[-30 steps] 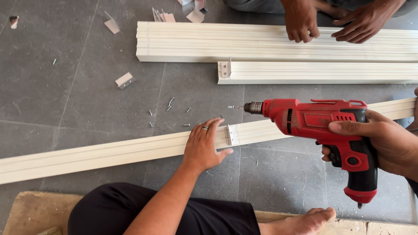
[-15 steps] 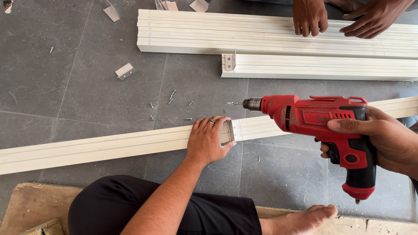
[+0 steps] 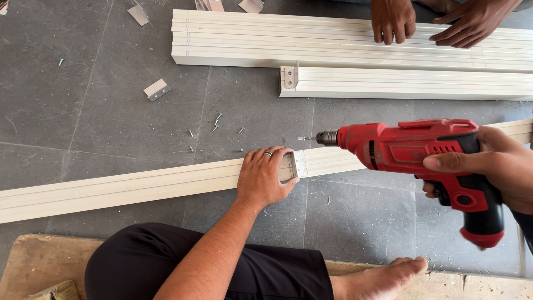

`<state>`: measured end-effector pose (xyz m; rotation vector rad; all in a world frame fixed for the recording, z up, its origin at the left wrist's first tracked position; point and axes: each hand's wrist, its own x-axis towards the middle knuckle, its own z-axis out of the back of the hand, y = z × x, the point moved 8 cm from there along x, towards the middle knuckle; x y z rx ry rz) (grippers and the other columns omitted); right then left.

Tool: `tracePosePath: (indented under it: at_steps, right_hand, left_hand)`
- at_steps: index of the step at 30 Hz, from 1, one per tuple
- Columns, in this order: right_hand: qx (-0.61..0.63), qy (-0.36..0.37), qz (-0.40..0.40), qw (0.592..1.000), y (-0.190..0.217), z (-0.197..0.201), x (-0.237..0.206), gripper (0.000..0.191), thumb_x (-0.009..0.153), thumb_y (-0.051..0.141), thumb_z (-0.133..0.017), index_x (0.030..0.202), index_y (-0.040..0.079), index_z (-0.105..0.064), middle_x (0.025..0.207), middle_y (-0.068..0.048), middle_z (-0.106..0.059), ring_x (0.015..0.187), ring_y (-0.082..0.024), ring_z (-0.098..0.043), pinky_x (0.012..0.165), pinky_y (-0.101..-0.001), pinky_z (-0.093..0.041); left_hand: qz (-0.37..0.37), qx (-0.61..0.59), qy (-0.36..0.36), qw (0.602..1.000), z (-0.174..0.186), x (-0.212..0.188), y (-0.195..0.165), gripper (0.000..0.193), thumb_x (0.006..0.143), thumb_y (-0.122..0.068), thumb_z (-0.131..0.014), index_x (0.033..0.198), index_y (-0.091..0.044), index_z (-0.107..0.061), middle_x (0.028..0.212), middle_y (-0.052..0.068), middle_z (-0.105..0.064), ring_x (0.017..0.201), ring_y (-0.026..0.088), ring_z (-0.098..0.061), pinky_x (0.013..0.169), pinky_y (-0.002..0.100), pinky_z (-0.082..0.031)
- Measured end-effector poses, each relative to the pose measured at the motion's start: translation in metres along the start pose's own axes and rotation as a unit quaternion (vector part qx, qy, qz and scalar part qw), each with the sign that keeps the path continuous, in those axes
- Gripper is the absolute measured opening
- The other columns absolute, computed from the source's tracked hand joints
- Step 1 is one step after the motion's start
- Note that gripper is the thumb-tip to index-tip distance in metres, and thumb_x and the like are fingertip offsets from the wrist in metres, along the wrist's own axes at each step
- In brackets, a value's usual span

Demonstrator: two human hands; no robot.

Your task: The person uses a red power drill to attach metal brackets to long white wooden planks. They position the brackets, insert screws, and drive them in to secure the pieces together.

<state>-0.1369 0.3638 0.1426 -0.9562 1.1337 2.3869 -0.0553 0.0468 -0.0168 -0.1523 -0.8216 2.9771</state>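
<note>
Two hands at work, head view only: left hand [image 3: 265, 179] spread flat, palm down on the long white strip [image 3: 127, 188] on the floor, pinning it by a small metal bracket [image 3: 291, 165]; right hand [image 3: 497, 169] wrapped tight round the red drill [image 3: 413, 151], bit level, w/ a screw at its tip just above the bracket; loose screws [image 3: 217, 129] lie nearby.

Red power drill [image 3: 411, 150] level, bit leftward (screw at tip), over long cream profile [image 3: 139, 186] on floor.

Left hand [image 3: 265, 179] flat on white profile [image 3: 122, 189], right hand [image 3: 494, 166] around red drill [image 3: 411, 150] above it.
</note>
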Motion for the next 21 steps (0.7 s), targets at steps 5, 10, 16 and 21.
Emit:
tracePosePath:
  at_steps: [5, 10, 16, 21]
  right_hand:
    - [-0.165, 0.027, 0.042, 0.985, 0.044, -0.015, -0.023, 0.074, 0.079, 0.021, -0.086, 0.147, 0.014, -0.057, 0.09, -0.023, -0.069, 0.071, -0.033, -0.074, 0.069, -0.048, -0.065]
    - [-0.389, 0.031, 0.024, 0.92, 0.087, -0.041, -0.046, 0.07, 0.084, 0.037, -0.086, 0.148, 0.025, -0.059, 0.088, -0.013, -0.075, 0.074, -0.024, -0.073, 0.074, -0.04, -0.06]
    - [-0.419, 0.039, 0.06, 0.905, 0.11, -0.065, -0.053, 0.07, 0.083, 0.046, -0.087, 0.145, 0.029, -0.06, 0.081, -0.01, -0.08, 0.074, -0.023, -0.075, 0.077, -0.0397, -0.059]
    - [-0.399, 0.057, 0.07, 0.913, 0.109, -0.067, -0.038, 0.068, 0.082, 0.046, -0.085, 0.143, 0.029, -0.061, 0.086, -0.007, -0.079, 0.073, -0.024, -0.077, 0.074, -0.042, -0.064]
  left_hand:
    - [0.007, 0.0, 0.002, 1.0, 0.001, 0.001, 0.0, 0.079, 0.075, -0.049, -0.082, 0.141, -0.018, -0.051, 0.139, 0.007, -0.059, 0.131, 0.024, -0.052, 0.116, 0.044, -0.03]
    - [0.016, -0.011, -0.006, 1.0, 0.003, 0.0, -0.001, 0.077, 0.074, -0.05, -0.081, 0.139, -0.02, -0.054, 0.138, 0.004, -0.061, 0.128, 0.023, -0.053, 0.114, 0.043, -0.032]
    - [0.014, -0.007, -0.009, 1.0, 0.003, 0.001, -0.002, 0.077, 0.074, -0.05, -0.081, 0.139, -0.02, -0.055, 0.137, 0.003, -0.061, 0.127, 0.022, -0.054, 0.113, 0.042, -0.033]
    - [0.014, -0.003, -0.01, 1.0, 0.002, 0.001, -0.001, 0.077, 0.074, -0.051, -0.081, 0.139, -0.021, -0.055, 0.137, 0.003, -0.061, 0.127, 0.022, -0.053, 0.113, 0.042, -0.032]
